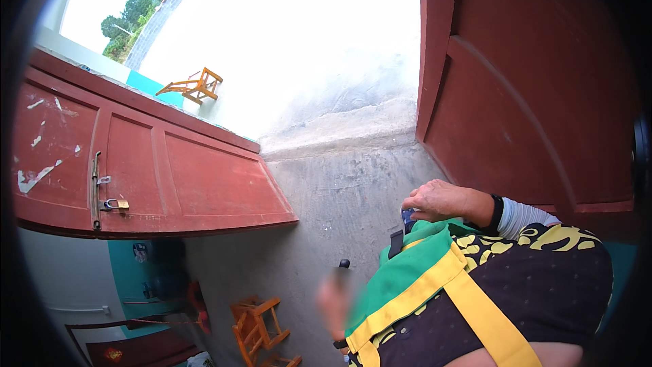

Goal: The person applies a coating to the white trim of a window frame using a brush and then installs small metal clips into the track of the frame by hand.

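Where a red-brown panelled door (pixel 536 95) fills the right of the frame and a padlocked red panelled door (pixel 210 177) the left, a green cloth apron with yellow trim (pixel 404 275) lies lower centre-right. Right hand (pixel 438 200), centre-right: fingers curled closed about a small dark-blue item (pixel 407 217) beside the apron; left hand (pixel 333 302), lower centre: blurred, finger spread and hold cannot be told, near a small black rounded-ended object (pixel 344 263).

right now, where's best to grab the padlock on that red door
Take the padlock by its gold body, probably from the picture's right: the shackle sits on the left, by the metal bolt, while the body's other end points right.
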`<state>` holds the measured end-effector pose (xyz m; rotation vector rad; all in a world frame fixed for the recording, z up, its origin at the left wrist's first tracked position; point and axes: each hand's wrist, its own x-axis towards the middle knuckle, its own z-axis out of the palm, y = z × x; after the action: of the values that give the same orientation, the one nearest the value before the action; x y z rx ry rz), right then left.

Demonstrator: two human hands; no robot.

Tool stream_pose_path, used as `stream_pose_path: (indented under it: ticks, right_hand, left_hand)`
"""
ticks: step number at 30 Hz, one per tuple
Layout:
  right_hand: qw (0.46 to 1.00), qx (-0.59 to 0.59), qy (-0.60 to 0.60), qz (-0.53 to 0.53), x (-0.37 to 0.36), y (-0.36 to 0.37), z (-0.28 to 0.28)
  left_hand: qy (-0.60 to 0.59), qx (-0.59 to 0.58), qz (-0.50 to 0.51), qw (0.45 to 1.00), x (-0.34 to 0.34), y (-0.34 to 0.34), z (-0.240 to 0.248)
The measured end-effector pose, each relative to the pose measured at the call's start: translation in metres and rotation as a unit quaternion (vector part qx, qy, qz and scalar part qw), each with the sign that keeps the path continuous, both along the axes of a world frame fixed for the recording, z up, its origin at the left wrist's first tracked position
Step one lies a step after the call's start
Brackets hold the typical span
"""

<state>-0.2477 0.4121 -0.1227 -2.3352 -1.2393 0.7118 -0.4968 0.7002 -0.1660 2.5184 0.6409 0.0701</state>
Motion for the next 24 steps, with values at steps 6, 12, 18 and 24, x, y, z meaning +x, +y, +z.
stream_pose_path:
  ticks: [6,12,18,24]
  right_hand:
    - [0.997,-0.063,-0.018,-0.032,0.092,0.035,0.004]
    - [0.991,-0.096,0.013,-0.087,0.169,0.066,-0.012]
    - [0.979,-0.12,-0.016,-0.162,0.271,0.12,-0.024]
    - [0.96,-0.089,0.049,-0.261,0.356,0.151,0.006]
  left_hand:
    - [0.047,-0.067,0.038,0.996,0.116,0.052,0.009]
    - [0.083,-0.034,-0.074,0.993,0.253,0.13,-0.01]
    - [0.045,-0.036,-0.162,0.985,0.425,0.212,-0.029]
    - [0.052,-0.063,-0.237,0.968,0.566,0.249,-0.029]
